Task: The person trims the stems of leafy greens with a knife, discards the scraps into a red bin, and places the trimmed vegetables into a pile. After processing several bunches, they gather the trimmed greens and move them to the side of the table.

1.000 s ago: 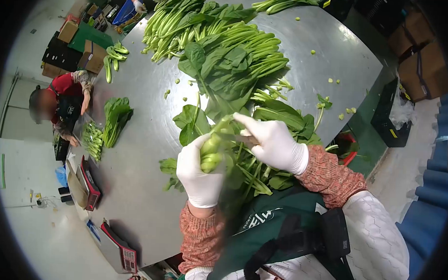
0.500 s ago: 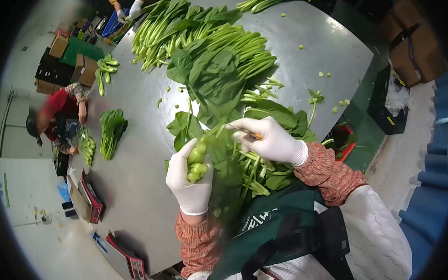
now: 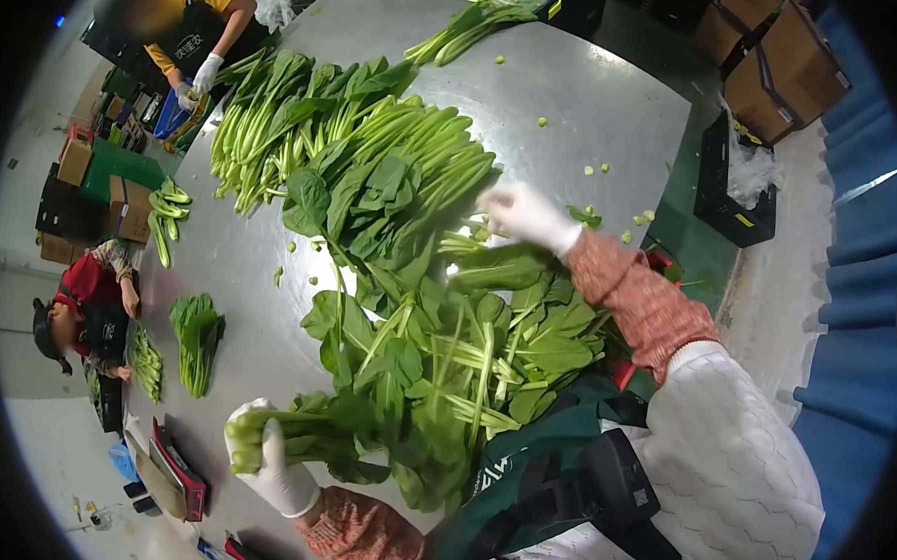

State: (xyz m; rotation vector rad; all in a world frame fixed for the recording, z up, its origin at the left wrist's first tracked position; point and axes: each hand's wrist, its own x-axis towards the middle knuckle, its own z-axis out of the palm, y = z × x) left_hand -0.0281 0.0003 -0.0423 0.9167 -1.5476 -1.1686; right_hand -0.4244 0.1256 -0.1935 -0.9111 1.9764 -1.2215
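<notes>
My left hand (image 3: 278, 465), in a white glove, is closed round the stems of a bunch of leafy greens (image 3: 307, 429) near the front of the metal table. The bunch's cut stem ends point left and its leaves trail right over a loose heap of greens (image 3: 405, 368). Farther up on the right is my gloved right hand (image 3: 531, 220), fingers curled and a little blurred, above stems at the heap's far side. What it holds, if anything, cannot be made out. Just beyond lies a large stack of greens (image 3: 414, 148), stems together.
Cut stem pieces (image 3: 589, 170) dot the metal table (image 3: 617, 97). A separate bunch (image 3: 195, 344) lies at left, near red-edged scales (image 3: 178, 473). One co-worker (image 3: 205, 19) stands at the far left corner, another (image 3: 97, 300) at the left edge. A black crate (image 3: 738, 193) stands at right.
My left hand has carried its bunch left and toward me. My right hand, which held a small tool with an orange part near that bunch, has moved away from it. The view has shifted.
</notes>
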